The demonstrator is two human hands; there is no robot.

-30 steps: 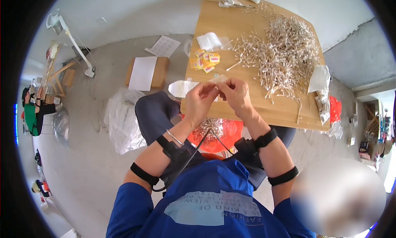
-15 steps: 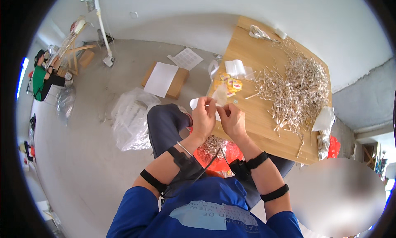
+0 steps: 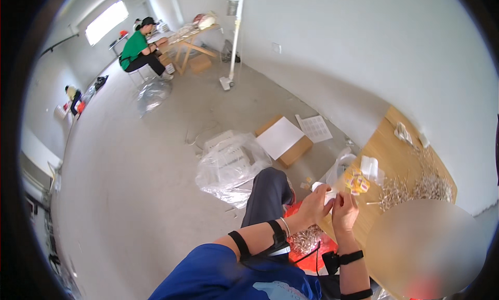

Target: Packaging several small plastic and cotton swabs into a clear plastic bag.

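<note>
In front of me at the table's near left corner, my left hand (image 3: pixel 315 204) is closed on a small white piece (image 3: pixel 329 196), thin like paper or plastic film. The fingers of my right hand (image 3: pixel 345 211) pinch its right side; exactly what it is cannot be made out. Just beyond my hands lies a heap of small yellow packets (image 3: pixel 356 182), beside a white roll of film or bags (image 3: pixel 369 167). Loose cotton swabs (image 3: pixel 431 188) are spread over the table's right part. Below my forearms, more swabs (image 3: pixel 305 239) sit in a red plastic bag (image 3: pixel 326 248).
The wooden table (image 3: pixel 387 139) stands against the wall. On the floor are a clear plastic bag (image 3: pixel 228 167), a cardboard box (image 3: pixel 296 152) topped with white paper, and a printed sheet (image 3: pixel 316 128). A person in green (image 3: pixel 136 49) sits at another table. A blur hides the lower right.
My view has swung left, so the table and my hands appear farther right and lower. Both hands keep hold of the white piece; the translucent part that stood above them no longer shows clearly.
</note>
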